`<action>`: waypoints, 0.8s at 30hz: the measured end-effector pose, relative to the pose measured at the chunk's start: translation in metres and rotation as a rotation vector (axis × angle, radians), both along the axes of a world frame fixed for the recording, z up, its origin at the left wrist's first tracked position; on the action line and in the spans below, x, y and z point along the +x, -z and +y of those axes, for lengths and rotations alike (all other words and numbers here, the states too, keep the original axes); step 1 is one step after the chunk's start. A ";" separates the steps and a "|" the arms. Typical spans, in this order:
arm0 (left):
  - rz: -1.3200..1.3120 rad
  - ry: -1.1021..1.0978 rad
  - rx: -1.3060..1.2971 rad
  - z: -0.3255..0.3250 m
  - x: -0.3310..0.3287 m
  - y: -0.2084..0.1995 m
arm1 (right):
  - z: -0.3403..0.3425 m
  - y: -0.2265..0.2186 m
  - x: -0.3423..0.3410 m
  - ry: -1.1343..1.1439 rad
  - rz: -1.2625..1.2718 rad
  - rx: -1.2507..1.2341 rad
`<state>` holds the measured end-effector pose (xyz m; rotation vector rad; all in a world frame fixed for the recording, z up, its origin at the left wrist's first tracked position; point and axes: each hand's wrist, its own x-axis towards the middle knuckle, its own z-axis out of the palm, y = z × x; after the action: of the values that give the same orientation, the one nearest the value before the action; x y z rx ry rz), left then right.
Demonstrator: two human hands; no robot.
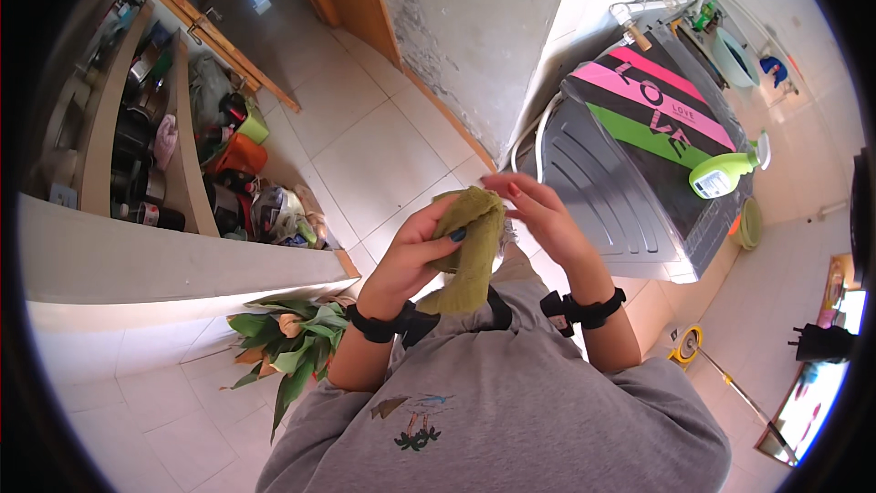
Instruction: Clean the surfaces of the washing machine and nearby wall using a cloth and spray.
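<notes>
A folded olive-green cloth (pixel 473 260) hangs in front of my body, gripped in my left hand (pixel 429 242). The thumb of that hand presses on the cloth's near face, and one end droops toward my shirt. My right hand (pixel 537 210) is raised just right of the cloth's top, its fingers stretched out and apart from each other. Whether its fingertips touch the cloth's far edge I cannot tell. Dark bands are strapped round both wrists.
To the right stands a grey appliance (pixel 602 192) under a striped cover (pixel 671 91), with a green spray bottle (pixel 725 172) on it. Crowded shelves (pixel 182 141) fill the left. A leafy plant (pixel 306 342) is at lower left, a yellow-headed mop (pixel 686 344) at lower right.
</notes>
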<state>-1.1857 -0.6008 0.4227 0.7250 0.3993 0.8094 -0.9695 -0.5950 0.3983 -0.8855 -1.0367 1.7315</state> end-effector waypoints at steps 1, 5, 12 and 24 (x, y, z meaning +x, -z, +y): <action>0.002 -0.001 -0.004 0.002 0.001 -0.001 | -0.001 -0.004 0.001 -0.115 0.090 -0.068; 0.198 0.079 -0.013 0.011 -0.001 -0.005 | -0.006 0.007 -0.002 -0.201 0.260 -0.118; 0.645 -0.115 0.268 0.021 -0.010 0.015 | 0.001 0.001 0.010 -0.063 0.114 -0.091; 0.457 -0.280 0.074 0.012 0.043 0.015 | 0.001 -0.003 0.004 0.038 0.275 -0.151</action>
<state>-1.1423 -0.5884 0.4081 0.9380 0.9015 0.9225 -0.9650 -0.5945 0.4015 -0.7283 -0.7112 1.8563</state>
